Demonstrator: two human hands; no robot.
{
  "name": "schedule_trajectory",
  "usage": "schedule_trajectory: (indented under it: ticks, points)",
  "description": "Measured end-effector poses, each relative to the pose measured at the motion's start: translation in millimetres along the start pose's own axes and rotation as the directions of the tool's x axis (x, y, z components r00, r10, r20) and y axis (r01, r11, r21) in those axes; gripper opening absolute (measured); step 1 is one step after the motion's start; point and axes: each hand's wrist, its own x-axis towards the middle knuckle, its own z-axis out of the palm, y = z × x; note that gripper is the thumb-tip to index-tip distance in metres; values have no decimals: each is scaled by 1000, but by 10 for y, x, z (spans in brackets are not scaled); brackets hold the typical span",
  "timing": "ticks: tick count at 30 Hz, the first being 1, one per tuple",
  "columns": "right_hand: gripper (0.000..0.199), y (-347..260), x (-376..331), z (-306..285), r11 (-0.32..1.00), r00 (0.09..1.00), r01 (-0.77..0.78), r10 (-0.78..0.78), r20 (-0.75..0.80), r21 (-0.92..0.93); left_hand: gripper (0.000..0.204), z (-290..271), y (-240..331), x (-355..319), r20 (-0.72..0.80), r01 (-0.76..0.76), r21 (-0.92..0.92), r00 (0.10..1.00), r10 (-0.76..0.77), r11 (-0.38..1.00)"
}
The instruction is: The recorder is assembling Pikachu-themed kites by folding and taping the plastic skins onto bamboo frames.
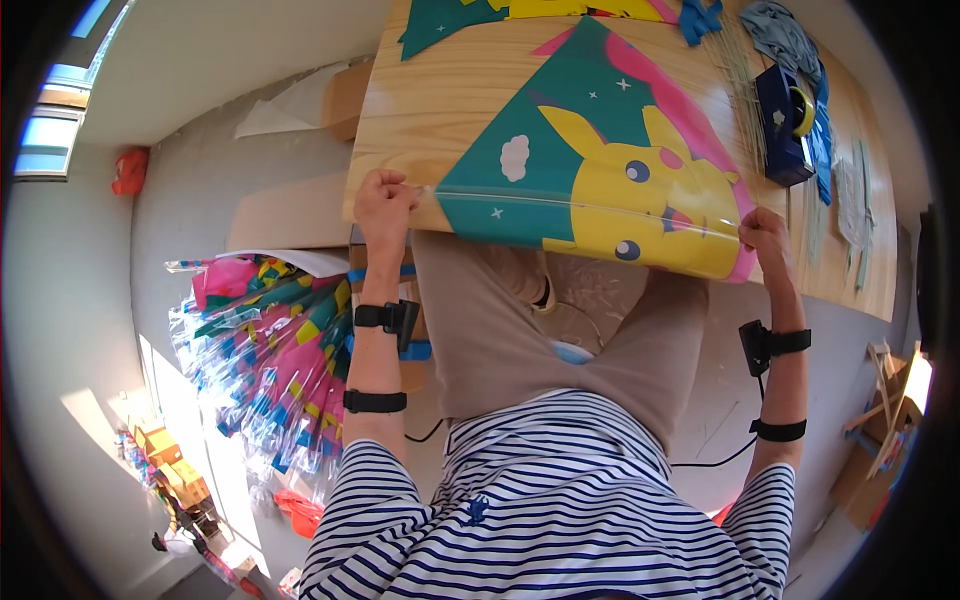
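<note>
A triangular printed sheet that looks like a kite sail (540,150) lies on the wooden table, its near edge curling down over my lap. It is green and pink with a big yellow cartoon figure and a white cloud. Across its lower part runs a thin, shiny clear strip (510,197); whether it is tape or a rod I cannot tell. My left hand (384,205) is closed in a pinch on the strip's left end, just beyond the sail's green corner. On the other side my right hand (766,238) pinches the sail's pink edge, where the strip ends.
Another printed sail (450,25) lies at the table's far edge. To the right are a blue tape dispenser (783,125), thin rods (735,85), blue cloth (780,35) and a clear plastic packet (852,205). Plastic-wrapped colourful bundles (275,350) are heaped at my left.
</note>
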Motion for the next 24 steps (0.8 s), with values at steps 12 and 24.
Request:
schedule_trajectory:
  ticks: [12,24]
  points:
    - [4,7,-45,25,1000,1000,3,-3,-2,22,28,82,-75,32,-60,-43,127,997,51,991]
    - [5,39,-61,28,1000,1000,0,-1,6,20,28,131,-148,30,-101,-68,203,991,90,977]
